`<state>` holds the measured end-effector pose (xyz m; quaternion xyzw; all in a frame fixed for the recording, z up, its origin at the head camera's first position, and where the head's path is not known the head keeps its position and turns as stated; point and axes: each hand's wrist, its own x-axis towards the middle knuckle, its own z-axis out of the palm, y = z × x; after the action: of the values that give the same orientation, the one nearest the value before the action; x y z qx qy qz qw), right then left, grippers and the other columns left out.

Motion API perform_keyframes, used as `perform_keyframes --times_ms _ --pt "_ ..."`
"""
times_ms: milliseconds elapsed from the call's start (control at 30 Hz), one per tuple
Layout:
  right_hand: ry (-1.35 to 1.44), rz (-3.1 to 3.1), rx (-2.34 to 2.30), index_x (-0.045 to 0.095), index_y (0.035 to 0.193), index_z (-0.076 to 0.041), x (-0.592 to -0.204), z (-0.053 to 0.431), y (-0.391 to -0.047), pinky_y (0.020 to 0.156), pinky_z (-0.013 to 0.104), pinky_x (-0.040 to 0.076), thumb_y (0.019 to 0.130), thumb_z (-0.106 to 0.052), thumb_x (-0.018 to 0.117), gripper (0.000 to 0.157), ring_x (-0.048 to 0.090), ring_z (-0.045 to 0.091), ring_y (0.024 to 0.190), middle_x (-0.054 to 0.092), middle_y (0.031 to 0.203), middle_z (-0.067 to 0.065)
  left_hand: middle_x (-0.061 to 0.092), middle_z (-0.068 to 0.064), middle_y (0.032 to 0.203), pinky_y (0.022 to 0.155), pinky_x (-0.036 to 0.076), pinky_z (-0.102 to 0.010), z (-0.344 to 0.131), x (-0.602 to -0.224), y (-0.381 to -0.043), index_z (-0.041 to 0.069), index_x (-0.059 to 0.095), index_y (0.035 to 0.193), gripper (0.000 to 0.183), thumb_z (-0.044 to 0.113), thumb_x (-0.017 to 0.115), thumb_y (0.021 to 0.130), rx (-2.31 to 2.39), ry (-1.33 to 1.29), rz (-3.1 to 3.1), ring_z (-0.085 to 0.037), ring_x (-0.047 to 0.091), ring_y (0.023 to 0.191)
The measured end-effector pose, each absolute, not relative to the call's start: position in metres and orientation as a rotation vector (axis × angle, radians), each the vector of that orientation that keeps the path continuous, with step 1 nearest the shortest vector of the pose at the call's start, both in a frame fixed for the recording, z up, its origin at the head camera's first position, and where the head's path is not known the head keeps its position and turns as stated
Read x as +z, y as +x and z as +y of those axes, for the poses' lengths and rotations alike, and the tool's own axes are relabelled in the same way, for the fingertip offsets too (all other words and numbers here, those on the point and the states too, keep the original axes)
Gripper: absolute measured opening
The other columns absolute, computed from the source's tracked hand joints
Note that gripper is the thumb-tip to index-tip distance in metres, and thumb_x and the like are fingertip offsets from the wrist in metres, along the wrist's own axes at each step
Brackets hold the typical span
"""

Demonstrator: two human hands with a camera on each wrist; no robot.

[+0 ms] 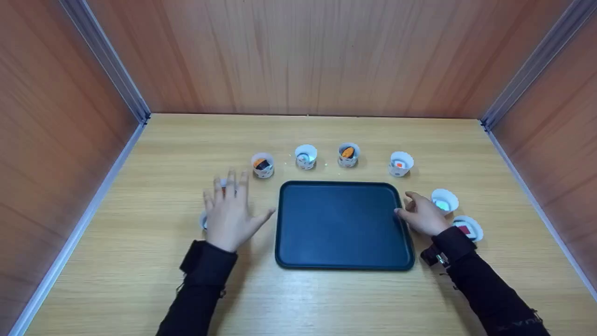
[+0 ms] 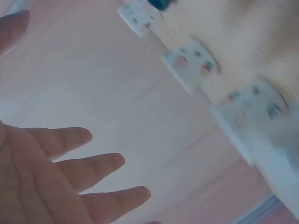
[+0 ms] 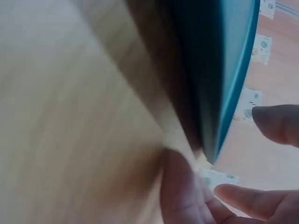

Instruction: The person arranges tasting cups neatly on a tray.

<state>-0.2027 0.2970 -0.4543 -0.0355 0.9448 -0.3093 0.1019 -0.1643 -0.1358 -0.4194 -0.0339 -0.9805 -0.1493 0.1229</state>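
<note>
A dark blue-green rectangular tray (image 1: pixel 343 226) lies flat on the table. My right hand (image 1: pixel 423 215) is at its right edge, the thumb over the rim and the other fingers outside it. From the right wrist, the tray's edge (image 3: pixel 233 88) shows between thumb (image 3: pixel 280 123) and fingers, with gaps around it. Off the tray's left side, my left hand (image 1: pixel 229 217) is held palm down with fingers spread and nothing in it. It partly covers two small cups, one a white cup (image 1: pixel 204 220) beside the palm.
Small patterned paper cups arc around the tray. Behind it stand a cup with orange and black pieces (image 1: pixel 263 171), a pale-filled cup (image 1: pixel 306 161), an orange-filled cup (image 1: pixel 348 161) and another cup (image 1: pixel 400 171). Two cups (image 1: pixel 444 205) sit by my right hand. Wooden panels (image 1: pixel 308 56) enclose the table.
</note>
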Motion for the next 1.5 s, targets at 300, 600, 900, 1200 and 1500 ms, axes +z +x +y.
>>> perform_keyframes --times_ms 300,600,900,1200,1500 --pt "-0.027 2.590 -1.101 0.035 0.144 0.007 -0.462 0.300 -0.205 0.055 0.026 0.049 0.095 -0.013 0.057 0.057 0.054 0.010 0.058 0.056 0.079 0.002 0.021 -0.029 0.158 0.111 0.017 -0.071 -0.187 -0.420 -0.156 0.000 0.026 0.153 0.104 0.059 0.070 0.079 -0.579 0.000 -2.945 -0.058 0.018 0.141" --pt "-0.002 2.648 -1.045 0.050 0.115 0.006 -0.466 0.300 -0.207 0.054 0.027 0.052 0.094 -0.010 0.057 0.028 0.054 0.012 0.058 0.052 0.078 0.004 0.033 -0.037 0.148 0.097 0.042 -0.066 -0.210 -0.432 -0.148 -0.010 0.025 0.149 0.105 0.055 0.070 0.080 -0.582 0.072 -3.095 -0.057 0.039 0.128" --pt "0.002 2.630 -1.059 0.049 0.111 0.004 -0.466 0.301 -0.207 0.054 0.027 0.050 0.094 -0.010 0.057 0.023 0.054 0.012 0.059 0.050 0.078 0.003 0.059 -0.033 0.115 0.078 0.052 -0.052 -0.212 -0.442 -0.147 -0.013 0.039 0.139 0.076 0.029 0.073 0.085 -0.734 0.066 -3.118 -0.041 0.063 0.096" --pt "-0.011 2.608 -1.094 0.049 0.111 0.005 -0.468 0.303 -0.208 0.055 0.026 0.052 0.094 -0.010 0.058 0.025 0.054 0.011 0.059 0.050 0.077 0.002 0.057 -0.025 0.110 0.076 0.051 -0.044 -0.214 -0.446 -0.153 -0.012 0.041 0.132 0.064 0.022 0.070 0.087 -0.865 0.056 -3.103 -0.034 0.059 0.092" --pt "-0.035 2.597 -1.116 0.048 0.110 0.005 -0.470 0.305 -0.209 0.054 0.026 0.051 0.093 -0.009 0.059 0.025 0.052 0.010 0.058 0.050 0.074 0.001 0.060 -0.023 0.114 0.077 0.050 -0.044 -0.198 -0.439 -0.153 -0.008 0.044 0.133 0.065 0.025 0.072 0.084 -0.916 0.017 -3.087 -0.032 0.060 0.094"
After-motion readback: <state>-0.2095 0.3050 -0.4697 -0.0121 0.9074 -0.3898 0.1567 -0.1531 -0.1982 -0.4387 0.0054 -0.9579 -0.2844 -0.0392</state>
